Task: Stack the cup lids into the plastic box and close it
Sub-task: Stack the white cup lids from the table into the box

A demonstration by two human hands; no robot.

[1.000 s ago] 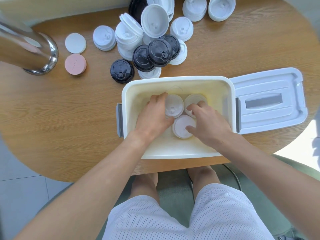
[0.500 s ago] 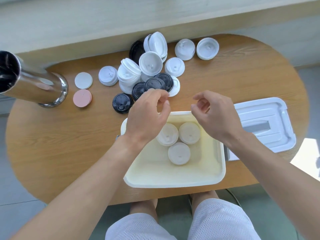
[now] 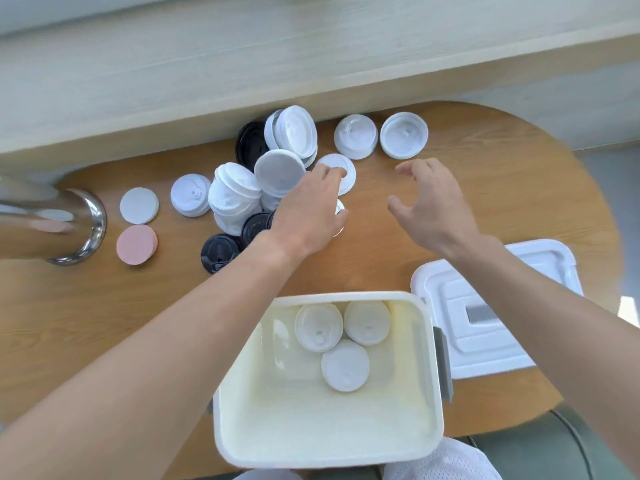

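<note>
The cream plastic box (image 3: 429,368) stands open at the table's near edge with three white cup lids (image 3: 344,365) lying flat inside. Its white box lid (image 3: 450,299) lies to the right, partly under my right forearm. A pile of white and black cup lids (image 3: 239,195) sits at the far middle of the table. My left hand (image 3: 308,211) reaches over the pile's right side, fingers down on lids there; what it grips is hidden. My right hand (image 3: 433,206) hovers open over bare table, near two white lids (image 3: 403,135) at the back.
A shiny metal cylinder (image 3: 69,223) stands at the left edge. Beside it lie a flat white disc (image 3: 139,205) and a pink disc (image 3: 136,244). A pale wooden ledge (image 3: 311,64) runs behind the oval wooden table (image 3: 104,323).
Both hands rose out of the box, leaving three white lids inside, and moved away to the lid pile at the back. The view tilted up with them.
</note>
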